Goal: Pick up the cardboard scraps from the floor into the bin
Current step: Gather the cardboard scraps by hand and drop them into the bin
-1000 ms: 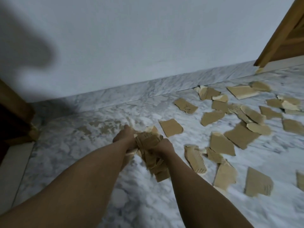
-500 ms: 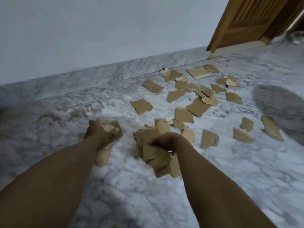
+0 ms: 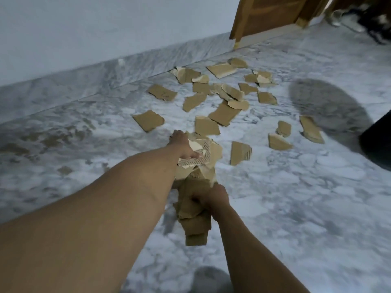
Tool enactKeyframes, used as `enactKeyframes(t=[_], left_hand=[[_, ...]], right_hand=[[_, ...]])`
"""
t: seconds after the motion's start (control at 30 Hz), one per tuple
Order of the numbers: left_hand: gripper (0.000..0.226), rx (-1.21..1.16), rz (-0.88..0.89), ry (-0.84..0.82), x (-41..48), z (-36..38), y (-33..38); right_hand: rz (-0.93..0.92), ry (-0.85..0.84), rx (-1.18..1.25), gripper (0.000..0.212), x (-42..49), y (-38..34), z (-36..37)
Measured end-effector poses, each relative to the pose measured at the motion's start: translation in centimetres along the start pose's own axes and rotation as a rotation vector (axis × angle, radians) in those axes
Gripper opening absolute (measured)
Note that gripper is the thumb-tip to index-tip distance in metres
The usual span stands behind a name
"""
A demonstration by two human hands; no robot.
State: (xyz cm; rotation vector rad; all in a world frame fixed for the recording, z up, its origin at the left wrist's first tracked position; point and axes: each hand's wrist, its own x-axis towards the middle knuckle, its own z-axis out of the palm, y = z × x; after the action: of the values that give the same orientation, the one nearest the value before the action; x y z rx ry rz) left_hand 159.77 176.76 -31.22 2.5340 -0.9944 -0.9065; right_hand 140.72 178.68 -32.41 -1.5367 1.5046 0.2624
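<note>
- Light is dim and cool, and the white wall reads bluish-grey.
- A round soft shadow sits on the marble floor far right, another at the near edge between the forearms.
- No glare on the marble, only a dull sheen.
- Motion blur smears the right side and the dark clutter in the far right corner.
- Wide-angle bending curves the skirting line.
- The scattered cardboard scraps are soft-edged but readable.

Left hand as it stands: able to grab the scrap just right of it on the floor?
Probably not yet. The left hand is already shut on a bundle of scraps. The path to the upright scrap is bare floor; the full grip is what's in the way.
</note>
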Motion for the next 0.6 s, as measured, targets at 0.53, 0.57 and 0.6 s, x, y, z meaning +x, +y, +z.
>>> enactKeyframes(t=[0.53, 0.57, 0.6], left_hand=[[0.110, 0.045, -0.139, 0.058, -5.5, 0.9, -13.5], [0.110, 0.040, -0.146, 0.077, -5.9, 0.9, -14.1], [0.109, 0.032, -0.164, 0.078, -6.5, 0.6, -14.3]], right_hand=[[-0.315, -0.243, -0.051, 0.090, 6.7, -7.9, -3.2], [-0.336, -0.270, -0.100, 0.098, 7.6, -8.4, -1.9], [-0.360, -0.287, -0.121, 0.096, 7.1, -9.0, -1.0]])
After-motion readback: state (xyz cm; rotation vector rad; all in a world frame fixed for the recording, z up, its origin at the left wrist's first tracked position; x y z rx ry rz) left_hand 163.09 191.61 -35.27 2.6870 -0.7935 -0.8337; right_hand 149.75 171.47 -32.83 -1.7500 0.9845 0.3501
